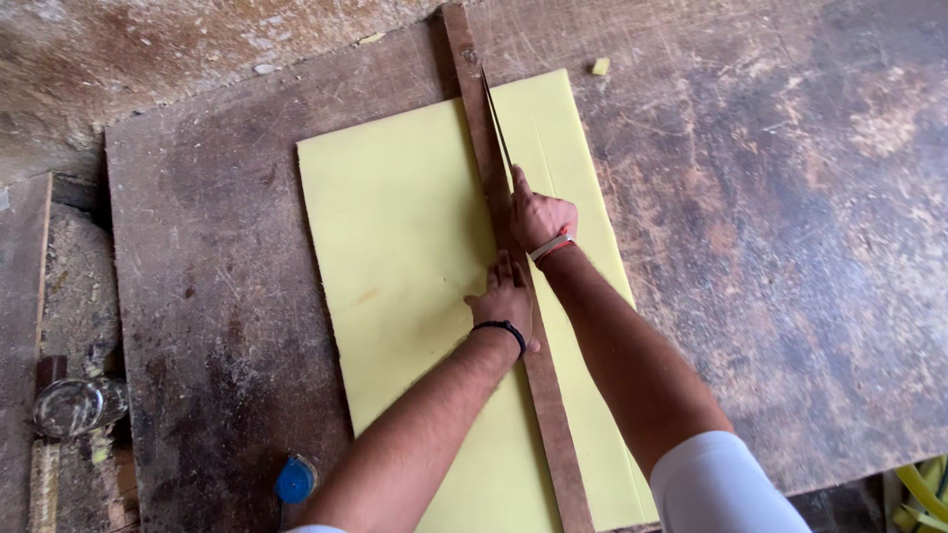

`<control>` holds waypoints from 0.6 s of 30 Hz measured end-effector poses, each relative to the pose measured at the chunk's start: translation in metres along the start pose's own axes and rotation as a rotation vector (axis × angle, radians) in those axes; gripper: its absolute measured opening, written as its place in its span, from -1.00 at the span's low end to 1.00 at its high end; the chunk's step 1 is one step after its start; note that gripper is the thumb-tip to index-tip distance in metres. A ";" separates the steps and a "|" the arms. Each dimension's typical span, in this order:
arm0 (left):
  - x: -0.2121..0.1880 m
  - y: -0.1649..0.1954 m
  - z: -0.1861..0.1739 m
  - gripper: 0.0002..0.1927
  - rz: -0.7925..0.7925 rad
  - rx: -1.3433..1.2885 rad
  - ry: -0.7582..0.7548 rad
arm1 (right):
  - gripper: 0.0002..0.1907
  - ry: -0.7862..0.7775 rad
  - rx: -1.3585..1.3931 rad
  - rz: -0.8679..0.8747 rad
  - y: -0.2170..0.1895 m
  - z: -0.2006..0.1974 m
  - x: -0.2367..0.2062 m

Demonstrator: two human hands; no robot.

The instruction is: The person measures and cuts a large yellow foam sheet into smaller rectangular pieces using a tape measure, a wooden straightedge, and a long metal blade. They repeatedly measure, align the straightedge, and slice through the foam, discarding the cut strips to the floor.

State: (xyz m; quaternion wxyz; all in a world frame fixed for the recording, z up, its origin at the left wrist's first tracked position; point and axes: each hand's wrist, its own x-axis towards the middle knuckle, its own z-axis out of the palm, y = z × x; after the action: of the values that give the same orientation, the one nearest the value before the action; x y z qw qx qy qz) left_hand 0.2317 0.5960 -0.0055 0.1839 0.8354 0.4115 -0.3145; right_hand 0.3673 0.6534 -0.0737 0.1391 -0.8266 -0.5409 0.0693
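1. The right hand (540, 217) is clenched around a thin blade (497, 123), forefinger stretched along its back; the blade runs up and away from the knuckles, lying against the right edge of a long, narrow, brown wooden straightedge (481, 138). A white and red band sits on this wrist.
2. The left hand (506, 296) grasps nothing: it lies flat, palm down, fingers together, pressing on the wooden straightedge just below the right hand. A black band circles its wrist.
3. The two hands are near each other, the left just behind the right along the same strip of wood, and both forearms reach in from the bottom of the view.
4. The straightedge lies lengthwise across a large, pale yellow rectangular foam sheet (405, 247), crossing it from the far edge to the near one and splitting it into a wide left part and a narrower right part.
5. The sheet rests flat on a worn, dark brown, scratched wooden counter (790, 247).
6. A small yellow foam scrap (599, 66) lies on the counter beyond the sheet's far right corner.
7. A round blue cap-like object (294, 481) sits by the counter's near edge, left of the left forearm.
8. A round clear glass lid or dish (67, 407) lies off the counter at far left.
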 end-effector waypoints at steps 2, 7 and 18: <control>0.001 -0.002 -0.003 0.55 0.010 0.001 -0.006 | -0.22 -0.013 -0.071 -0.042 -0.007 0.000 0.022; 0.003 -0.007 -0.005 0.54 0.022 -0.002 -0.063 | -0.36 -0.003 -0.063 -0.059 -0.014 -0.004 0.042; 0.006 -0.010 0.014 0.57 0.083 0.073 -0.008 | -0.36 0.057 0.079 -0.098 0.016 -0.009 -0.262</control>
State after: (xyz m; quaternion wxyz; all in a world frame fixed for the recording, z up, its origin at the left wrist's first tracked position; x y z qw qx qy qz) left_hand 0.2215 0.5978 -0.0205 0.1678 0.8566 0.3642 -0.3246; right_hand 0.2771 0.4064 -0.0792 0.1903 -0.7945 -0.5735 0.0603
